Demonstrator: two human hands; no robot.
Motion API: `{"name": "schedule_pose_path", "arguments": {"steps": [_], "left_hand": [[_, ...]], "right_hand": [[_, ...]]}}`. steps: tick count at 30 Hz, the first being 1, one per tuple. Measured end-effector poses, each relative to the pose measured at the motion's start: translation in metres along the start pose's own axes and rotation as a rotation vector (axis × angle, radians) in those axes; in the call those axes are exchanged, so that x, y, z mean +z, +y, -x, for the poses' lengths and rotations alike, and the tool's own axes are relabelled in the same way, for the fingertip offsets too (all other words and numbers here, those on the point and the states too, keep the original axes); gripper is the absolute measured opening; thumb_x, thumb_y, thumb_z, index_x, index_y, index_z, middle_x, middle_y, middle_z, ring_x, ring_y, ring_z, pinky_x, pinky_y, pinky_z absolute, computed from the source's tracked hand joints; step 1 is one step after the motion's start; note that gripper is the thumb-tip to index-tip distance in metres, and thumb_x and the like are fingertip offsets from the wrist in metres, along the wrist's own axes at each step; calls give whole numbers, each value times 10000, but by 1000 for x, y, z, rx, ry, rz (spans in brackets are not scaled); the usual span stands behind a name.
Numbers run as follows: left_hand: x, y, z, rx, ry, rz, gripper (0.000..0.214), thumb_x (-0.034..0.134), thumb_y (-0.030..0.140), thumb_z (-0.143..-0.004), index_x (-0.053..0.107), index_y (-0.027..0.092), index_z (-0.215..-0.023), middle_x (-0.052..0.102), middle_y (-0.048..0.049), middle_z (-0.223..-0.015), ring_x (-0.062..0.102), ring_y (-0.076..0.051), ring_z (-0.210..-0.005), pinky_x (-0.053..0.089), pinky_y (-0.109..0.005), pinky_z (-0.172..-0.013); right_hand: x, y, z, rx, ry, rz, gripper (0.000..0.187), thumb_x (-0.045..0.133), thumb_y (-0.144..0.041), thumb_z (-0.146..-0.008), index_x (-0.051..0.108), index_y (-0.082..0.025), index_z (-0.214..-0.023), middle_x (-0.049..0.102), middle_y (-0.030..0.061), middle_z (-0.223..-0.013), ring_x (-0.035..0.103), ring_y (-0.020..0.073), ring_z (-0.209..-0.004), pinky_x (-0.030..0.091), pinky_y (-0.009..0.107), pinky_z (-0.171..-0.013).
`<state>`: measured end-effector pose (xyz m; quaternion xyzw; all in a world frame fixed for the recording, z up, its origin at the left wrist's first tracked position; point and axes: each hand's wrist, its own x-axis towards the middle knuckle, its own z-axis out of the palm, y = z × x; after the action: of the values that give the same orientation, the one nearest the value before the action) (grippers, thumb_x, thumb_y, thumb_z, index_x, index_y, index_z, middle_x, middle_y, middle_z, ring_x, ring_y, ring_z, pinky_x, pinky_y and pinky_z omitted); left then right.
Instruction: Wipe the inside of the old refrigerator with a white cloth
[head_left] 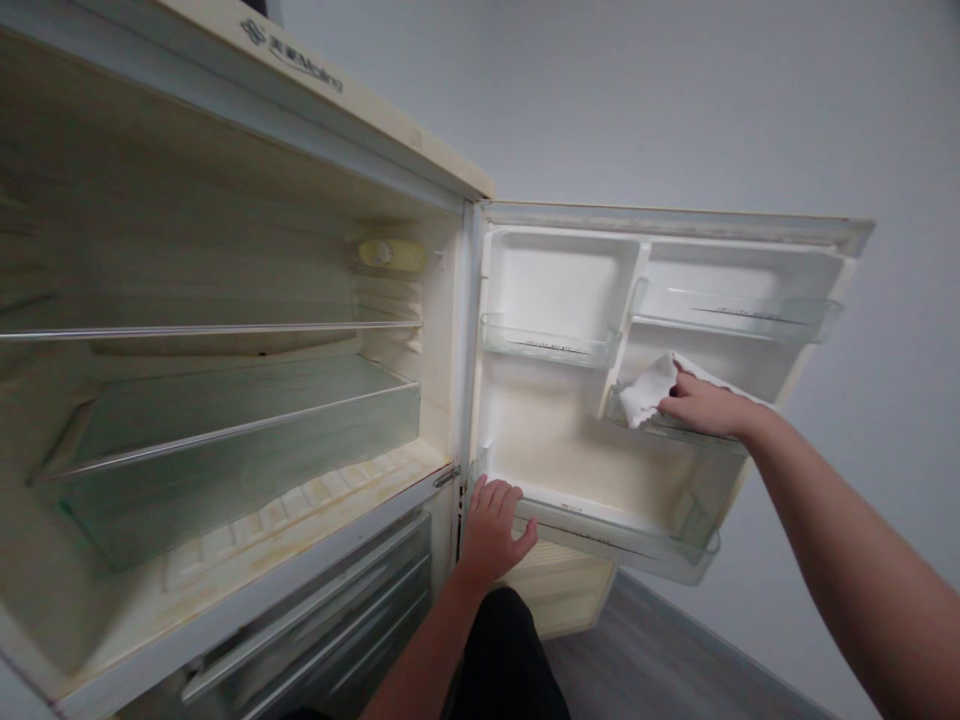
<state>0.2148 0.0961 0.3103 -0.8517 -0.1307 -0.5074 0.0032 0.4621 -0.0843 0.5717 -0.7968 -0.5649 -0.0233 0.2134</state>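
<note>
My right hand (pixel 701 402) grips a white cloth (pixel 649 390) at the middle-right door shelf (pixel 679 431) of an open refrigerator. Part of the cloth hangs over the shelf's left end, and another edge trails behind the hand. My left hand (pixel 491 525) rests on the left end of the clear bottom door shelf (pixel 615 540), near the hinge side. Its fingers are spread a little over the rim, and no object shows in them. The refrigerator door (pixel 555 430) stands wide open to the right, its inside white with yellowish stains.
Inside the main compartment are a glass shelf (pixel 225 328), a tilted clear drawer (pixel 247 460) and a yellow lamp cover (pixel 390 255). Below, the lower door (pixel 559 585) is also open beside freezer drawers (pixel 330 620). My knee (pixel 510 650) is close beneath. A wall (pixel 675 100) stands behind the door.
</note>
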Motion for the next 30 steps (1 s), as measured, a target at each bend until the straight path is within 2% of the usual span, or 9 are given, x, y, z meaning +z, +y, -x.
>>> {"name": "schedule_pose_path", "arguments": {"steps": [3, 7, 13, 18, 30], "left_hand": [[0, 1, 0, -8, -1, 4, 303, 624, 317, -791, 561, 193, -1061, 631, -69, -996, 578, -256, -1052, 338, -515, -1144], [0, 1, 0, -13, -7, 12, 303, 627, 318, -789, 557, 196, -1057, 625, -66, -990, 572, -253, -1049, 341, -515, -1144], [0, 1, 1, -11, -14, 12, 309, 629, 305, -789, 553, 188, -1064, 621, -67, -999, 564, -253, -1063, 330, -521, -1153], [0, 1, 0, -13, -1, 14, 314, 632, 309, -785, 553, 195, -1067, 624, -64, -1000, 571, -252, -1065, 341, -515, -1148], [1, 0, 2, -16, -16, 33, 312, 629, 307, -795, 544, 200, -1075, 620, -71, -1015, 565, -265, -1080, 323, -533, -1154]], "right_hand": [[0, 1, 0, -11, 4, 4, 356, 539, -317, -786, 673, -184, -1087, 731, 55, -1037, 653, 265, -1016, 490, 368, -996], [0, 1, 0, -23, 27, 11, 357, 553, -318, -775, 688, -193, -1081, 739, 52, -996, 653, 274, -1017, 501, 370, -982], [0, -1, 1, 16, 21, 27, 371, 537, -328, -781, 673, -171, -1088, 733, 73, -1028, 641, 289, -1067, 491, 391, -999], [-1, -1, 0, -13, 3, 22, 353, 526, -326, -784, 660, -175, -1073, 728, 73, -1043, 631, 278, -1099, 473, 379, -1029], [-1, -6, 3, -40, 0, 4, 402, 515, -342, -780, 650, -162, -1113, 720, 86, -1069, 648, 281, -1011, 516, 383, -940]]}}
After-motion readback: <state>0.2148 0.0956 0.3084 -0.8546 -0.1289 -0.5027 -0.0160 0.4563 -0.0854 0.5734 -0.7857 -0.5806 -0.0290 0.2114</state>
